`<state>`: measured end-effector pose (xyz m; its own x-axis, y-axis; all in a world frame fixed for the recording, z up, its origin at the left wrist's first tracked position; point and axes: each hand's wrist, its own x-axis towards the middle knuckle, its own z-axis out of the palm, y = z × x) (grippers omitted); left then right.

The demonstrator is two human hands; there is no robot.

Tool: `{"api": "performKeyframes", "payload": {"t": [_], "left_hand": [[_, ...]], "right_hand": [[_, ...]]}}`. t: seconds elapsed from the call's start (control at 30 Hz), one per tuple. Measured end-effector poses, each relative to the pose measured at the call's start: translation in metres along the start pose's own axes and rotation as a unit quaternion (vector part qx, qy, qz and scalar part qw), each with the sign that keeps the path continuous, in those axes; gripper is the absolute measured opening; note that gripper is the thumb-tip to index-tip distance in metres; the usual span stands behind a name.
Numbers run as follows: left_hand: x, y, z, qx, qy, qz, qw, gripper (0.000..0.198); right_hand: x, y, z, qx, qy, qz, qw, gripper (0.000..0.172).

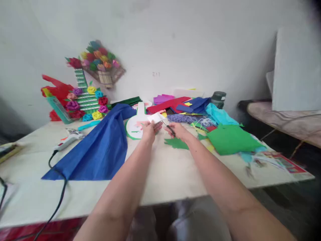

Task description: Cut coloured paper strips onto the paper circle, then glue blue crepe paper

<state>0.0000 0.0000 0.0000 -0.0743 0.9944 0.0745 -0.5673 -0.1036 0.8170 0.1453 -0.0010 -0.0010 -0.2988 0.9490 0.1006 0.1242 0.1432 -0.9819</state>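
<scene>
My left hand is stretched out over the table and pinches a small white piece of paper. My right hand is closed around scissors, whose blades point toward the white paper. Both hands hover just in front of a round white and green paper cut-out. A small green paper scrap lies under my right wrist.
A large blue paper sheet lies to the left, a green sheet to the right. A glue gun with a black cord sits at left. Paper-flower crafts stand by the wall. Coloured paper scraps and a dark jar lie behind.
</scene>
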Motion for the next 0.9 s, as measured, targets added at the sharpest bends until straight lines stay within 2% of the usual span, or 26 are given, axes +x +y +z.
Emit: {"api": "performKeyframes", "payload": {"t": [0.17,0.43,0.53,0.67,0.77,0.9], "left_hand": [[-0.001,0.003,-0.001,-0.006,0.013,-0.029,0.999,0.009],[-0.002,0.019,-0.002,0.096,0.077,-0.066,0.990,0.007],[-0.002,0.031,-0.012,0.107,0.067,-0.053,0.991,0.007],[-0.003,0.043,-0.038,0.098,0.077,-0.047,0.991,0.008],[-0.003,0.046,-0.054,0.088,0.105,-0.052,0.989,0.012],[-0.001,0.049,-0.060,0.081,0.126,-0.080,0.986,0.017]], "right_hand": [[-0.004,-0.003,0.005,-0.015,0.025,0.013,0.999,0.024],[-0.004,-0.021,0.013,-0.012,-0.022,0.087,0.996,0.037],[0.008,-0.026,0.021,-0.003,-0.051,0.098,0.994,0.041],[0.023,-0.026,0.045,0.001,-0.089,0.142,0.986,0.044],[0.027,-0.022,0.064,0.019,-0.087,0.143,0.986,0.045],[0.023,-0.018,0.077,0.040,-0.052,0.122,0.990,0.039]]}}
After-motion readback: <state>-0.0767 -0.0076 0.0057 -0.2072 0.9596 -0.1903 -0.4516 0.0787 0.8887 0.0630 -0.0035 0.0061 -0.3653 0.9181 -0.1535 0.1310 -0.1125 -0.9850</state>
